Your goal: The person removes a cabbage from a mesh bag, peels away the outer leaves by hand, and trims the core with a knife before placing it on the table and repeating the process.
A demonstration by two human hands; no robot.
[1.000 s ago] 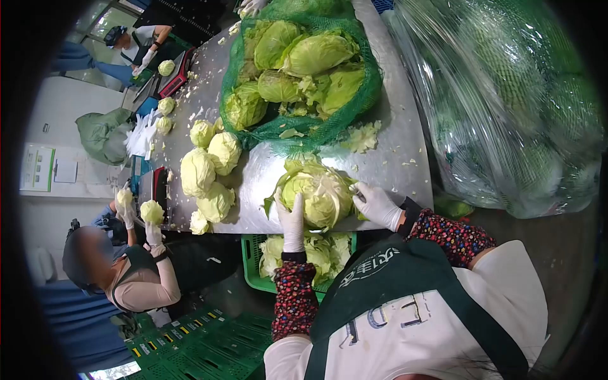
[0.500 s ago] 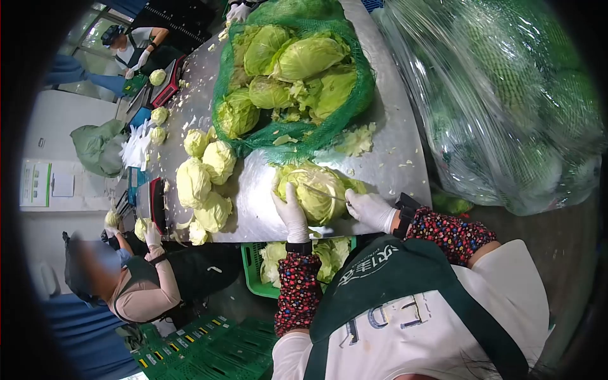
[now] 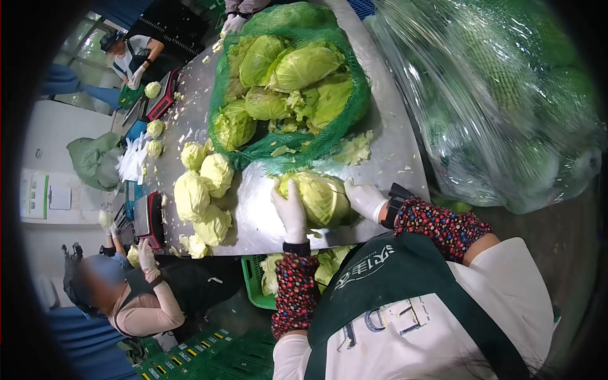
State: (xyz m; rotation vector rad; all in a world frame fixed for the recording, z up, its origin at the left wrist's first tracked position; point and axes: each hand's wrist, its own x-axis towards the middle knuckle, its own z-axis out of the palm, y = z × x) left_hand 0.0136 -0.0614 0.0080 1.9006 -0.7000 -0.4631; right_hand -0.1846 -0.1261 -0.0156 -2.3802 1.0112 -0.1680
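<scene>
A pale green cabbage [image 3: 324,199] lies on the metal table close to its front edge. My left hand [image 3: 290,212], in a white glove, grips it from the left with the thumb raised along its side. At the cabbage's right side is my right hand [image 3: 366,201], also gloved, with its fingers closed round the handle of a knife; the blade is hard to make out now. Just beyond lies a green net sack [image 3: 218,136], its mouth open on several cabbages [image 3: 307,65]. Several trimmed cabbages [image 3: 191,196] sit together to the left.
Leaf scraps [image 3: 354,149] litter the table [image 3: 396,136]. A green crate [image 3: 254,285] with leaves stands below the front edge. Plastic-wrapped net sacks [image 3: 487,114] are at the right. Two co-workers [image 3: 152,285] [image 3: 130,60] are at the left near red scales [image 3: 152,218]; another person's gloved hand [image 3: 234,23] shows at the top.
The knife blade lay across the cabbage's top and is now hard to see. My right hand has shifted slightly left and the cabbage has turned. A co-worker's cabbage has moved.
</scene>
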